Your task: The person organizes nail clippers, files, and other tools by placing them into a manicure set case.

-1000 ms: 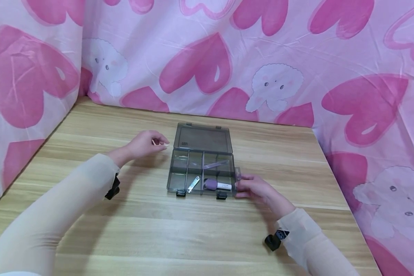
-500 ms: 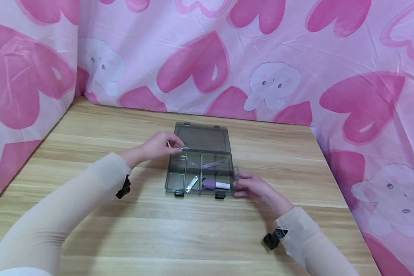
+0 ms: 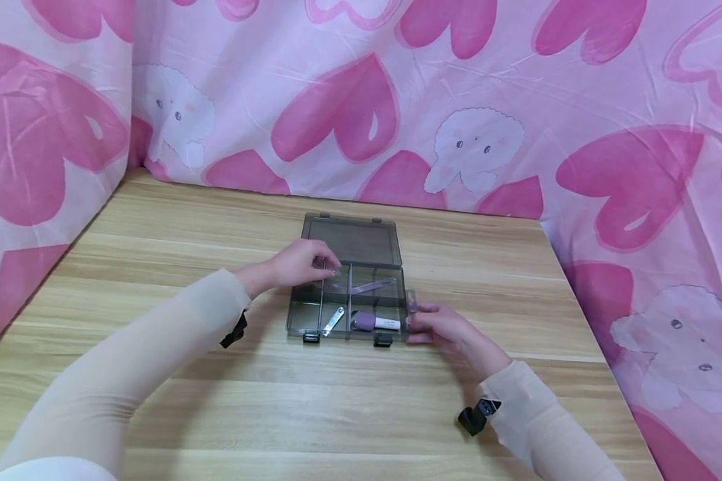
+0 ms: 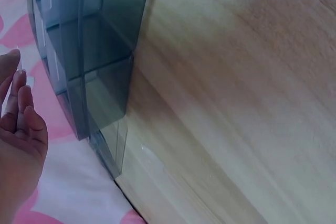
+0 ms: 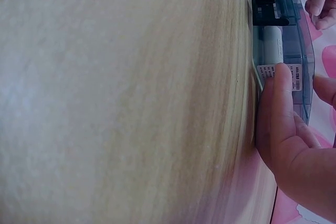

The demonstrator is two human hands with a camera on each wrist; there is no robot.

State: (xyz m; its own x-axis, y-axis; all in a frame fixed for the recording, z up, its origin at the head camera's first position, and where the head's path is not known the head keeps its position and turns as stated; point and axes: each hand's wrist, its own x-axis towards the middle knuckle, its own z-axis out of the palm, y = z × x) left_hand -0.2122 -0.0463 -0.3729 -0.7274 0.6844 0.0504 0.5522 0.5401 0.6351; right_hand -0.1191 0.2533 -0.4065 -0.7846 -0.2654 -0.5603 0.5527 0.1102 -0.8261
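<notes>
In the head view my left hand point(image 3: 303, 260) hangs over the back-left compartments of a smoky clear storage box point(image 3: 303, 319). Its thumb and finger pinch a thin whitish stick point(image 4: 21, 65), seen only in part; its kind is unclear. My right hand point(image 3: 442, 327) holds the box's right side near the front corner, thumb at the rim and fingers along the wall. Inside the box, nail clippers point(image 3: 333, 321) lie in the front middle compartment. A purple-and-white bottle point(image 3: 367, 321) lies at front right, and a thin purple strip point(image 3: 370, 287) behind it.
The box's lid point(image 3: 355, 242) lies folded back behind it, with two dark latches point(image 3: 382, 340) along the front edge. A barcode label point(image 5: 296, 77) shows at the box's side. Wooden tabletop point(image 3: 289, 407) surrounds the box; a pink heart-print curtain point(image 3: 337, 107) borders the table.
My left hand has moved right, from beside the lid to above the box's back compartments, still pinching the stick. My right hand stays at the box's side.
</notes>
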